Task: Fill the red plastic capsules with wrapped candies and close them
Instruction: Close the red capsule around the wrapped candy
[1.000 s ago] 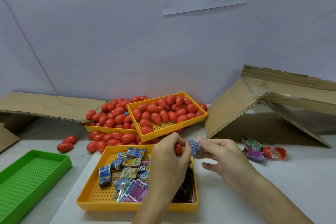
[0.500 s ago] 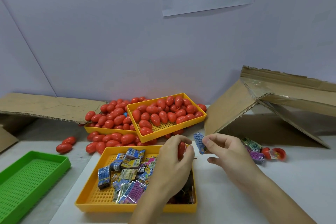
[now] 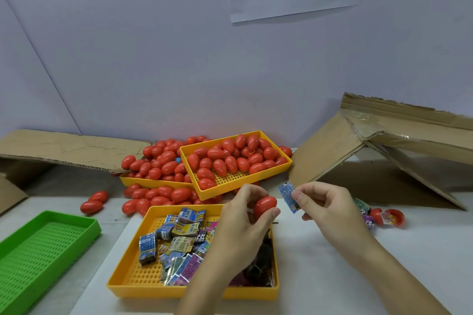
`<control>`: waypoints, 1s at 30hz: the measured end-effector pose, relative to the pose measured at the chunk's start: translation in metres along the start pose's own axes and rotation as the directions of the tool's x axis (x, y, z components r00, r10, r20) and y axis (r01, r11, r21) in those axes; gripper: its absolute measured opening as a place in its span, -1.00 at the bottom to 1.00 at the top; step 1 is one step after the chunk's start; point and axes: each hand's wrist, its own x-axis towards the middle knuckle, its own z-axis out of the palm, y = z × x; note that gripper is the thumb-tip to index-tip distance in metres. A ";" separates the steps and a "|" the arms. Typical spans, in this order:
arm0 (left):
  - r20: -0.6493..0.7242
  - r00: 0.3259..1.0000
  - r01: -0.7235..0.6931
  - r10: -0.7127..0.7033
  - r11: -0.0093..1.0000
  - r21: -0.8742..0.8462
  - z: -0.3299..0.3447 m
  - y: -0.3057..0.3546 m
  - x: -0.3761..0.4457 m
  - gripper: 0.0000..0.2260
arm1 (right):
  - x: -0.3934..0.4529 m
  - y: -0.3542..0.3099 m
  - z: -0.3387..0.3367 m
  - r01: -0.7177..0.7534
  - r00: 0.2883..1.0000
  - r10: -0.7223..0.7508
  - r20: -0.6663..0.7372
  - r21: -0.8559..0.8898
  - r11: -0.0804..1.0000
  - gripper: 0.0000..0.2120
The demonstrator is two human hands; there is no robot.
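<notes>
My left hand [image 3: 242,222] grips a closed red capsule [image 3: 265,205] between thumb and fingers, above the near yellow tray [image 3: 133,276] of wrapped candies [image 3: 179,240]. My right hand [image 3: 325,206] pinches a blue wrapped candy [image 3: 288,194] just right of the capsule, a small gap between them. Behind, a yellow tray [image 3: 230,183] holds several red capsules [image 3: 230,158], and more are heaped in a second tray [image 3: 143,181] and on the table.
A green tray [image 3: 38,250] lies at the left. Torn cardboard [image 3: 384,151] leans at the right, another sheet [image 3: 64,148] at the back left. An opened red capsule [image 3: 389,216] and wrapped candies [image 3: 363,208] lie beyond my right hand. Two loose capsules [image 3: 93,203] lie left.
My hands have drawn apart. The blue candy went right and up with my right hand. My left hand turned the red capsule into fuller view.
</notes>
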 end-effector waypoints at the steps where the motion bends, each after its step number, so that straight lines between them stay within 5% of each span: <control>1: 0.000 1.000 -0.004 0.004 1.000 -0.001 0.000 0.001 0.000 -0.77 | 0.000 0.000 0.000 0.010 1.000 -0.010 0.008 0.002 1.000 -0.93; 19: -0.020 0.999 -0.046 0.045 0.999 -0.016 0.000 0.007 0.000 -0.73 | -0.004 0.000 0.005 0.043 0.994 -0.041 0.105 -0.012 0.999 -0.92; 30: -0.001 0.999 -0.054 0.054 0.998 -0.020 0.000 0.007 -0.001 -0.70 | -0.004 -0.001 0.004 0.009 0.999 -0.010 0.047 0.010 1.000 -0.92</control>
